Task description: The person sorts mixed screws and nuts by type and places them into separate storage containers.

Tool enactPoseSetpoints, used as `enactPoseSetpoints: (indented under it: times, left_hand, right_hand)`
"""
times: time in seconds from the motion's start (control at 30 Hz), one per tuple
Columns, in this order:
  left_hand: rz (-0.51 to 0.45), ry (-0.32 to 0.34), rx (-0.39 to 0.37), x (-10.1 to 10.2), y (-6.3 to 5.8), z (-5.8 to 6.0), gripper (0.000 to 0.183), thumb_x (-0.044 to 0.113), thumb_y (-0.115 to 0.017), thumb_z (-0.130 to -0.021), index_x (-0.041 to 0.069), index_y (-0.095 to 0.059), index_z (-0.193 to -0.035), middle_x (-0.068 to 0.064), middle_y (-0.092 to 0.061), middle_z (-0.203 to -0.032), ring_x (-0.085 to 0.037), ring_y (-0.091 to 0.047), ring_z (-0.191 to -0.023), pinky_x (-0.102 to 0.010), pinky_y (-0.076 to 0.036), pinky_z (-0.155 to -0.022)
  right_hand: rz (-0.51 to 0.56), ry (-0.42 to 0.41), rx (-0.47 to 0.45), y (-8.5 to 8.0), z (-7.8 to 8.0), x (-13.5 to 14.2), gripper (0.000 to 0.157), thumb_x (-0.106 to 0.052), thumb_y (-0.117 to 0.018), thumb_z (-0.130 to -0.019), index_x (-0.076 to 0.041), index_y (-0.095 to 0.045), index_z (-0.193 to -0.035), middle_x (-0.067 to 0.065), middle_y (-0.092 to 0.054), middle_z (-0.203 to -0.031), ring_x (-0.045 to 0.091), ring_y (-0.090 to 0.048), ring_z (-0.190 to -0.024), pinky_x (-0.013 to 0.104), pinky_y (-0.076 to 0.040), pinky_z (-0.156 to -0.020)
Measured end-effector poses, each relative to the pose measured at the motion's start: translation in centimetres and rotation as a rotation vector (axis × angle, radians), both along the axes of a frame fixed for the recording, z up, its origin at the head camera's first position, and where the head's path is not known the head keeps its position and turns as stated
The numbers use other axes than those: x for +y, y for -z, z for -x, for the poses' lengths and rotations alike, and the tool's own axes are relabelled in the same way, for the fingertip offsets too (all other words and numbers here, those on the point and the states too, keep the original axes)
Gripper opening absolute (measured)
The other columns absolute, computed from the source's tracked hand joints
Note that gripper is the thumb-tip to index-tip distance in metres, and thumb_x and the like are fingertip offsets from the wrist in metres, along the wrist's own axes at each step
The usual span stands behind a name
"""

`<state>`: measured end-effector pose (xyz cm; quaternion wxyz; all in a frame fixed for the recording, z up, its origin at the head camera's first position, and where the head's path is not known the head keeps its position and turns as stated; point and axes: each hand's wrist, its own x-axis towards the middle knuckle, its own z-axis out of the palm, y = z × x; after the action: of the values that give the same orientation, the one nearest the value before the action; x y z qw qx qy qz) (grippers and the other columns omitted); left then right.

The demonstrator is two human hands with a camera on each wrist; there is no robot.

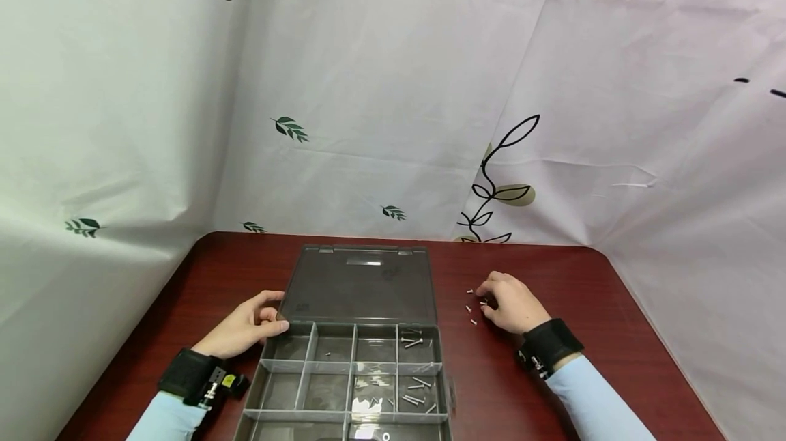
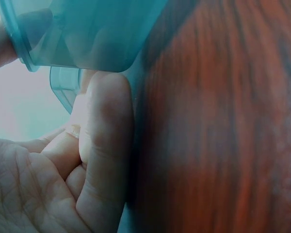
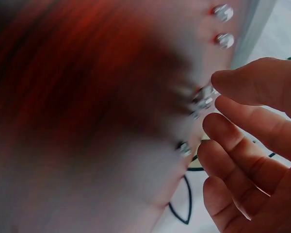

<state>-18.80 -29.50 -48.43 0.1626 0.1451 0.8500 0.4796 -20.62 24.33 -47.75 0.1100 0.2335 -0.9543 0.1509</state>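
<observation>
A grey translucent divided storage box (image 1: pixel 353 416) lies on the table with its lid (image 1: pixel 362 284) folded back flat. My left hand (image 1: pixel 245 325) holds the box's far left corner, thumb over the rim and other fingers against the outside. In the left wrist view, the box wall (image 2: pixel 97 39) passes between the fingers of that hand (image 2: pixel 102 145). To the right of the box, my right hand (image 1: pixel 510 302) reaches down over a few small screws. Its thumb and index fingertips stand slightly apart, close to a screw (image 3: pixel 203 99) in the right wrist view.
Loose screws (image 1: pixel 469 308) lie left of the right hand. Longer screws (image 1: pixel 417 399) and some small pieces sit in the box's compartments, and a small ring (image 1: pixel 386 437) in the near row. A white patterned curtain (image 1: pixel 381 120) hangs behind the dark red table (image 1: pixel 522 393).
</observation>
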Motion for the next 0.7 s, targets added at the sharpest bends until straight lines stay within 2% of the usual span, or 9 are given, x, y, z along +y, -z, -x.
enactPoseSetpoints:
  times: [0.3, 0.53, 0.7]
  left_hand:
    - [-0.013, -0.005, -0.012, -0.14, 0.11, 0.02, 0.077, 0.033, -0.066, -0.093, -0.003, -0.03, -0.15, -0.008, -0.06, -0.087, -0.016, -0.051, -0.063, -0.031, -0.044, -0.063]
    - [-0.037, 0.021, 0.0, -0.09, 0.05, 0.06, 0.077, 0.03, -0.066, -0.094, -0.005, -0.028, -0.151, -0.01, -0.059, -0.086, -0.016, -0.049, -0.063, -0.031, -0.043, -0.062]
    - [-0.032, 0.015, 0.003, 0.02, 0.03, -0.02, 0.077, 0.03, -0.066, -0.094, -0.005, -0.028, -0.151, -0.008, -0.057, -0.084, -0.017, -0.049, -0.062, -0.031, -0.043, -0.062]
  right_hand:
    - [-0.02, 0.037, 0.01, 0.76, 0.35, 0.74, 0.012, -0.009, -0.075, -0.076, -0.013, -0.075, -0.088, -0.006, -0.056, -0.083, 0.015, -0.057, -0.078, 0.037, -0.047, -0.074]
    - [-0.029, 0.079, -0.002, 0.36, 0.13, 0.48, 0.01, -0.006, -0.075, -0.075, -0.015, -0.072, -0.079, -0.005, -0.058, -0.079, 0.017, -0.059, -0.075, 0.038, -0.048, -0.071]
    - [-0.042, 0.119, -0.03, 0.02, 0.05, 0.26, 0.014, -0.005, -0.075, -0.076, -0.017, -0.067, -0.071, -0.003, -0.058, -0.075, 0.017, -0.058, -0.071, 0.038, -0.048, -0.068]
